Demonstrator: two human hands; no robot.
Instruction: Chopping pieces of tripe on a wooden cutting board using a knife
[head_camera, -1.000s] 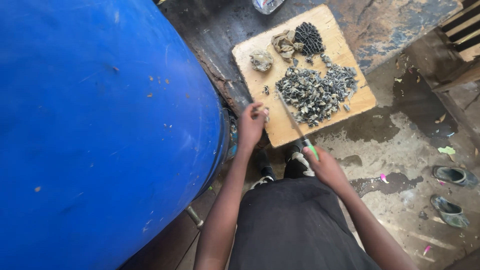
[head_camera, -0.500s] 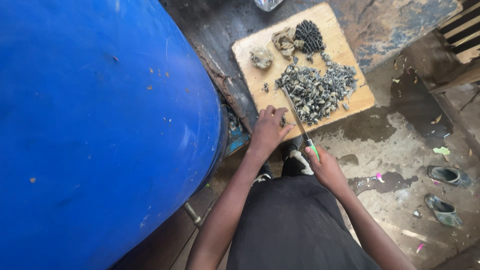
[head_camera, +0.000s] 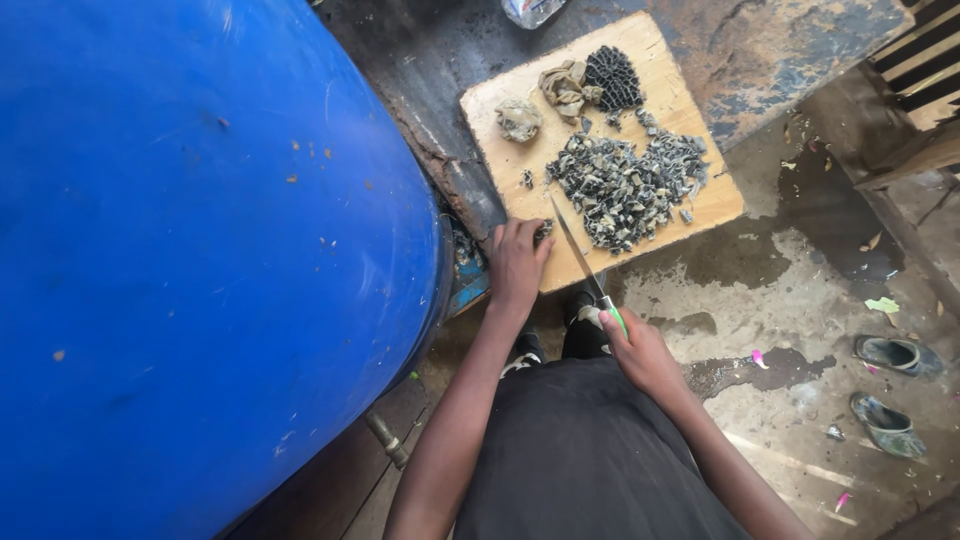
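A small dark piece (head_camera: 543, 232), probably soft and slick, is pinned at the board's (head_camera: 700, 205) lower left edge, centre frame, under the fingertips of the left hand (head_camera: 517, 265). It would best be held flat from above, fingers curled clear of the blade. The knife (head_camera: 580, 262) is gripped by its green handle in the clenched right hand (head_camera: 640, 352). A chopped heap (head_camera: 625, 185) lies just beside; a blue barrel (head_camera: 200, 260) fills the left.

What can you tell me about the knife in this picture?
The knife has a long, thin, pale metal blade and a green handle end. The right hand grips the handle. The blade slants up and left over the wooden board, its tip near the chopped dark pile, beside the left hand.
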